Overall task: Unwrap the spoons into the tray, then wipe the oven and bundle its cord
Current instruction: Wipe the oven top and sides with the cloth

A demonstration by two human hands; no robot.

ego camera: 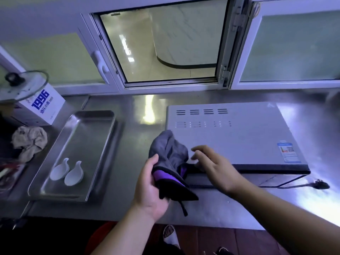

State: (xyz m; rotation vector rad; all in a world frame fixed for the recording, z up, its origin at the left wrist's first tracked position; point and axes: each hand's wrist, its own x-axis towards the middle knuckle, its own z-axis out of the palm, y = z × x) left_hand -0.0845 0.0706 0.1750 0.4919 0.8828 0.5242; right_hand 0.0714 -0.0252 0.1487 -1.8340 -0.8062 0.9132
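Two white ceramic spoons [66, 172] lie side by side at the near end of a steel tray [103, 144] on the left of the counter. A grey oven [235, 137] sits on the right, its top facing me. My left hand [150, 188] grips a grey, purple and black cloth [170, 155] at the oven's front left corner. My right hand [215, 168] hovers with fingers spread over the oven's front edge, just beside the cloth. The oven's black cord [287, 185] runs along the counter to a plug [321, 184] at the right.
A crumpled beige rag [30, 140] lies left of the tray. Behind it stands a white box printed "1996" [42, 105] with a glass pot lid [24, 85] leaning on it. An open window [161, 46] is behind the steel counter [139, 111].
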